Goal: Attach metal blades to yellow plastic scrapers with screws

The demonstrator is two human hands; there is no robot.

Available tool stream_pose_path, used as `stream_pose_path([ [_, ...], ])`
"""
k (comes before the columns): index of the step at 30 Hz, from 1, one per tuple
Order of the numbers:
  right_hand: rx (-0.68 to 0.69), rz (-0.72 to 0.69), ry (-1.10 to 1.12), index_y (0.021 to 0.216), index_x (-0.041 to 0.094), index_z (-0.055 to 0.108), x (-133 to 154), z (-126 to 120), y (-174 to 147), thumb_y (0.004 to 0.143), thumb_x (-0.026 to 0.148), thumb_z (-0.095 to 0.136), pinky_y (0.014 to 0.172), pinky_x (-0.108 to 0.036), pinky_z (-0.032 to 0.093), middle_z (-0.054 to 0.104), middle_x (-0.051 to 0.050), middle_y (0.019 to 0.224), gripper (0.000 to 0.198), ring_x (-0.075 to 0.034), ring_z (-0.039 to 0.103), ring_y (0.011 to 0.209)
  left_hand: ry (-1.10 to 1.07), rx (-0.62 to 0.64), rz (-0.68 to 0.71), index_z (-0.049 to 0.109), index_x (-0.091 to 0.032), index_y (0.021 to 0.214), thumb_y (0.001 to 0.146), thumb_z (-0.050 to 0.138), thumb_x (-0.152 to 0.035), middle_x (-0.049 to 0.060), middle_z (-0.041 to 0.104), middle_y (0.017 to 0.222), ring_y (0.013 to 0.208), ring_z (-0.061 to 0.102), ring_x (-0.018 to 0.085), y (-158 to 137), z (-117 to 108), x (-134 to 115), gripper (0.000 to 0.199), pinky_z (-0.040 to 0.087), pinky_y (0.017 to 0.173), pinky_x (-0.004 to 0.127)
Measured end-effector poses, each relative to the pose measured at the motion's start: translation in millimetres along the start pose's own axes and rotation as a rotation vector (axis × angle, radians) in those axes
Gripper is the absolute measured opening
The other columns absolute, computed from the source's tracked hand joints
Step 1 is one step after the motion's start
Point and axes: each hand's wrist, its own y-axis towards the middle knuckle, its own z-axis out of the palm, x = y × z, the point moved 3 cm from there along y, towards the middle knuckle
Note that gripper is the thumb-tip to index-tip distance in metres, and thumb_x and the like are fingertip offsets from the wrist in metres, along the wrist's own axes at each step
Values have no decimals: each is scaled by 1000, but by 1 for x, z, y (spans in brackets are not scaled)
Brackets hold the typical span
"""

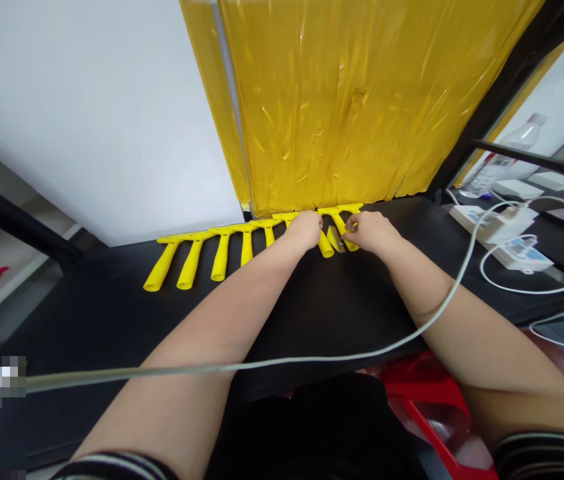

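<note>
Handle (341, 223), rightmost of its yellow row (221, 258), lies at nine o'clock from the nearer right hand (375, 231), axis eleven-to-five, this and the left hand (306, 230) curled, grasp indeterminable.

Black bench (342, 300). Power strip (525, 255) on it. Left of power strip: yellow handles (247, 247) in a row, tube ends open.

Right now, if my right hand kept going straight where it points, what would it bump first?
Probably the yellow handle right beside the right hand's fingertips. They may already be touching; the depth is hard to tell.
</note>
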Motion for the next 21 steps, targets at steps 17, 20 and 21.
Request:
stream_pose_path([
  [17, -230, 79, 163, 113, 19, 83, -47, -32, 1, 93, 32, 63, 95, -41, 56, 82, -16, 113, 31, -34, 75, 110, -22, -60, 153, 68, -25, 144, 98, 68, -47, 11, 69, 139, 128, 66, 31, -80, -31, 11, 50, 54, 111, 44],
  [20, -234, 127, 171, 114, 17, 82, -59, -35, 2, 94, 33, 62, 92, -42, 54, 81, -19, 115, 33, -36, 74, 111, -7, 5, 194, 64, -27, 149, 99, 67, -51, 11, 67, 139, 129, 65, 31, -79, -19, -3, 56, 54, 110, 44],
  [21, -222, 133, 175, 114, 16, 83, -61, -35, 3, 94, 33, 62, 91, -41, 53, 80, -20, 116, 34, -36, 74, 111, 0, 16, 202, 64, -27, 149, 100, 65, -51, 11, 67, 140, 130, 64, 30, -78, -16, -7, 55, 54, 110, 43],
])
